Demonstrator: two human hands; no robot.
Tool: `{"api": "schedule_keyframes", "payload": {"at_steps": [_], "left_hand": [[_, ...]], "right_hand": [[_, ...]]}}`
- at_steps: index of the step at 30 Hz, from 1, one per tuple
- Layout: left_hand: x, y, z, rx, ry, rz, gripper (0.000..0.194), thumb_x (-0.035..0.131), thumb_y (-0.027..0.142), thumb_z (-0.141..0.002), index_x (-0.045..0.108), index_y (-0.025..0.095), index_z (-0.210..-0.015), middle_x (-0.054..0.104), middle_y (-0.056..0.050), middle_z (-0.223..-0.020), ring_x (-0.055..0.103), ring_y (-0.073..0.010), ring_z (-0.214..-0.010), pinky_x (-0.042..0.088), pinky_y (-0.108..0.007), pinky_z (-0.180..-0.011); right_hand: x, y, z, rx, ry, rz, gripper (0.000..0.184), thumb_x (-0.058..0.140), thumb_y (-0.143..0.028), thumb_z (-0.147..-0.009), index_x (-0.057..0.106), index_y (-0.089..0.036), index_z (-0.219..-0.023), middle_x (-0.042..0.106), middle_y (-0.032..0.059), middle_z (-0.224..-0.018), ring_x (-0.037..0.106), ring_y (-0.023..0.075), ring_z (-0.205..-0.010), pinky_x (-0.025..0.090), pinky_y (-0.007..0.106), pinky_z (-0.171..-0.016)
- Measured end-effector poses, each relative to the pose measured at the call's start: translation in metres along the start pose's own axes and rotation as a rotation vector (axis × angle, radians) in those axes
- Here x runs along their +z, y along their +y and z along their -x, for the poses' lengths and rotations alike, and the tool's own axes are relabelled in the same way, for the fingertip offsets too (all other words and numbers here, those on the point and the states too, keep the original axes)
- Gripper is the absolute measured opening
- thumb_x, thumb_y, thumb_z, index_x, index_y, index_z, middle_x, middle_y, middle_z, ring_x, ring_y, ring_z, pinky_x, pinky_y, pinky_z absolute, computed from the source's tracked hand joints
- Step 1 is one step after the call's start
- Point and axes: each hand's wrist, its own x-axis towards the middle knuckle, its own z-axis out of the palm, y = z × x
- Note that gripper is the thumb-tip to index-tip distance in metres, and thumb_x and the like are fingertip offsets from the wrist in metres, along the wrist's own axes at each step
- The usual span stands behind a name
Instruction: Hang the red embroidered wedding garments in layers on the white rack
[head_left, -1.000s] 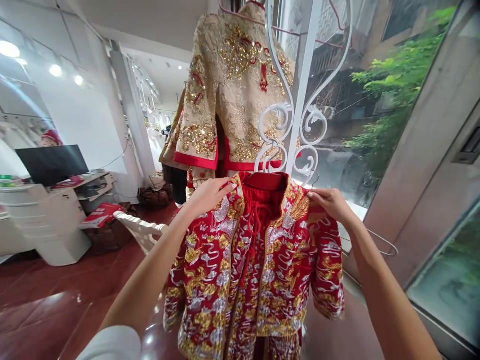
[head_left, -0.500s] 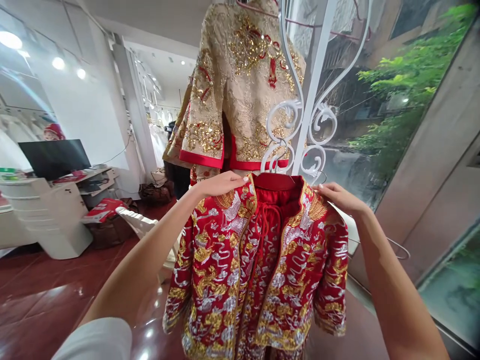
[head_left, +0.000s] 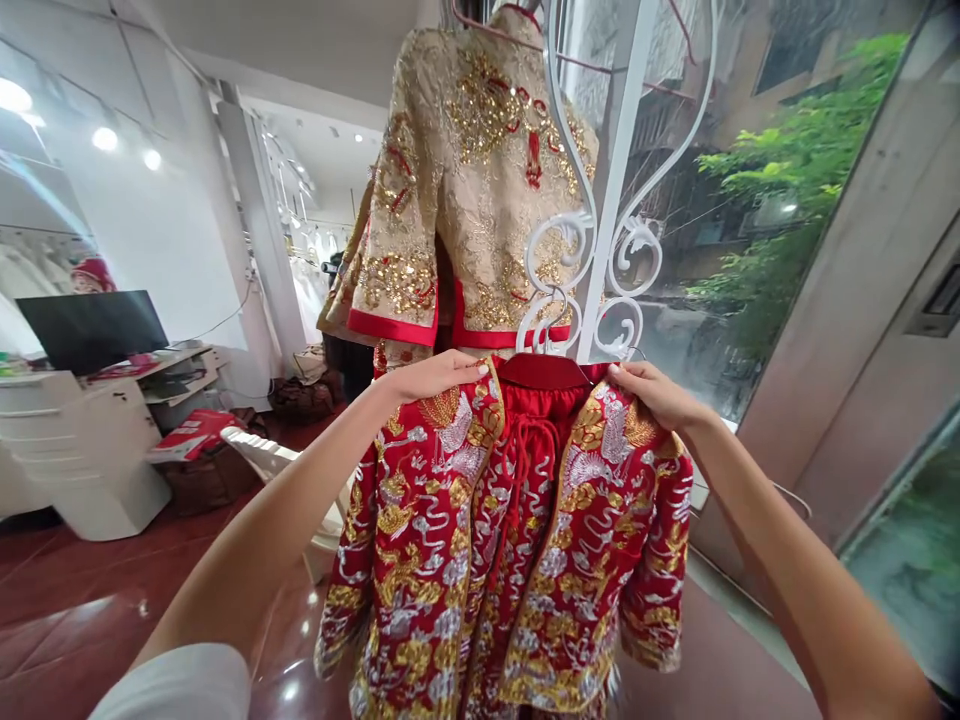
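Observation:
A red jacket (head_left: 420, 510) with gold and silver embroidery hangs on a red hanger (head_left: 541, 370), its front parted. Inside it shows a red skirt (head_left: 536, 500) with a gathered waistband and tied red cord. My left hand (head_left: 439, 376) grips the jacket's collar on the left, thumb pressed near the gold-trimmed edge. On the opposite side my right hand (head_left: 651, 390) pinches the collar edge with thumb and fingers. The hanger's metal hook (head_left: 555, 305) rises in front of the white scrollwork.
A white scrolled metal rack (head_left: 615, 200) stands behind the jacket. Behind it hangs a beige and gold sequined jacket (head_left: 487, 220) with red trim. At left are a white chair (head_left: 259, 455), a desk (head_left: 75, 440) with a monitor (head_left: 94, 330), and bags. A window (head_left: 780, 200) lies right.
My right hand has moved inward along the collar, drawing that side of the jacket's neckline left. My left hand keeps its hold. The whole view has shifted slightly.

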Motion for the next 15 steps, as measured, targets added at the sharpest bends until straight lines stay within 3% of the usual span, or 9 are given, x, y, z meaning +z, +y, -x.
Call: {"api": "schedule_keyframes", "payload": {"at_steps": [3,7,9,11,15], "left_hand": [[-0.004,-0.005,-0.006,-0.074,-0.071,-0.013,0.047,0.037,0.052,-0.086,0.062,0.013,-0.085,0.063,-0.005,-0.087,0.054,-0.0150,-0.080,0.041,-0.026,-0.077],[-0.005,-0.005,-0.010,-0.101,-0.076,-0.117,0.051,0.031,0.054,-0.087,0.062,0.013,-0.085,0.063,-0.007,-0.090,0.054,-0.0165,-0.082,0.040,-0.026,-0.075],[-0.002,-0.002,-0.007,-0.060,-0.029,-0.224,0.054,0.027,0.053,-0.088,0.060,0.013,-0.076,0.061,-0.006,-0.080,0.052,-0.0166,-0.073,0.039,-0.026,-0.069],[0.004,0.003,-0.001,-0.004,0.095,-0.343,0.053,0.025,0.052,-0.089,0.057,0.014,-0.073,0.058,-0.005,-0.074,0.050,-0.0159,-0.068,0.037,-0.026,-0.065],[0.016,0.006,0.012,0.001,0.301,-0.516,0.047,0.029,0.055,-0.088,0.053,0.015,-0.081,0.054,-0.003,-0.072,0.048,-0.0147,-0.064,0.033,-0.025,-0.061]], "right_hand": [[0.000,-0.005,-0.001,0.159,-0.070,-0.005,0.040,0.060,-0.056,-0.073,0.065,-0.016,-0.072,0.068,0.0080,-0.069,0.061,0.0161,-0.054,0.052,0.027,-0.051],[-0.005,0.006,0.002,0.250,-0.062,-0.149,0.032,0.057,-0.046,-0.079,0.066,-0.017,-0.085,0.070,0.0089,-0.082,0.066,0.0198,-0.071,0.055,0.034,-0.069],[-0.008,0.017,0.007,0.319,-0.026,-0.210,0.034,0.054,-0.047,-0.080,0.066,-0.016,-0.087,0.070,0.0089,-0.082,0.066,0.0216,-0.073,0.054,0.038,-0.072],[-0.008,0.024,0.013,0.361,0.000,-0.220,0.040,0.051,-0.052,-0.079,0.066,-0.016,-0.087,0.070,0.0093,-0.079,0.066,0.0237,-0.071,0.053,0.041,-0.072],[-0.002,0.015,0.026,0.122,-0.030,-0.064,0.045,0.054,-0.058,-0.075,0.064,-0.018,-0.092,0.068,0.0060,-0.079,0.064,0.0226,-0.073,0.052,0.038,-0.071]]}}
